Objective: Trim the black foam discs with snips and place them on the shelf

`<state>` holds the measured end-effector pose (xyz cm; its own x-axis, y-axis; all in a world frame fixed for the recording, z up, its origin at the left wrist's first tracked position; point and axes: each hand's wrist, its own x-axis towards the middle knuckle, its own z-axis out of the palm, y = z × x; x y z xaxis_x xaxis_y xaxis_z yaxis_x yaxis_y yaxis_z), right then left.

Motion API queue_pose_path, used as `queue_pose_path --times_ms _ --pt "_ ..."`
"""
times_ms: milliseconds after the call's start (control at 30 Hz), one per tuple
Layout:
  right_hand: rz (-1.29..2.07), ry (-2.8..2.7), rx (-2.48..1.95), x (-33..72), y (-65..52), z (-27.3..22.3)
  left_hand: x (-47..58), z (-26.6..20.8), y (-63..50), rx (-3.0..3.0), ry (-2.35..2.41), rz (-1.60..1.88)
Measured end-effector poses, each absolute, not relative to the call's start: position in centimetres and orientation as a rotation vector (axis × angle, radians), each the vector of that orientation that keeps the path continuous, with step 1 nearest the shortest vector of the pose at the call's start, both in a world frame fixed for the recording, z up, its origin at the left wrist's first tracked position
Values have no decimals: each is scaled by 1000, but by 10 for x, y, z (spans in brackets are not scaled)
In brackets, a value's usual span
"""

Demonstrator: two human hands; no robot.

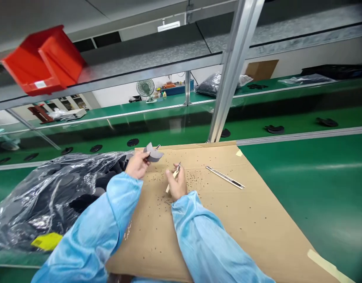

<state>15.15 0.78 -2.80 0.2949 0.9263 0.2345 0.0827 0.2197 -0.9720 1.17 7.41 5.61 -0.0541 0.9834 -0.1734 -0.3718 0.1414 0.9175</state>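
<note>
My left hand (138, 165) pinches a curved dark-grey sheet piece (153, 153) by its near edge, holding it above the cardboard (228, 220). A small dark tip shows at the piece's far side; I cannot make out what it is. To the right, and apart from the piece, my right hand (178, 184) is closed around a slim knife-like tool (175, 173) with a pale handle and a metallic tip pointing up and away. Tiny black scraps (194, 179) lie scattered on the cardboard around and below both hands. A slim metal cutter (225, 177) lies right of my right hand.
At left, a clear plastic bag (51, 196) of dark pieces sits against the cardboard. Behind runs a green conveyor belt (181, 133) carrying dark curved pieces. A metal post (234, 70) rises at the cardboard's far edge. A red bin (48, 63) rests on the overhead shelf.
</note>
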Motion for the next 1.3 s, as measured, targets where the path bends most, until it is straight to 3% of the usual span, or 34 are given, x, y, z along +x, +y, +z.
queue_pose_path --times_ms 133,467,1300 --pt "794 -1208 -1160 153 4 -22 2 35 12 548 832 1378" --pt "267 -2029 -1133 149 -16 -18 -17 -5 -6 502 870 1526" --pt "86 -2228 -1247 149 -17 -16 -16 -7 -8 452 864 1469"
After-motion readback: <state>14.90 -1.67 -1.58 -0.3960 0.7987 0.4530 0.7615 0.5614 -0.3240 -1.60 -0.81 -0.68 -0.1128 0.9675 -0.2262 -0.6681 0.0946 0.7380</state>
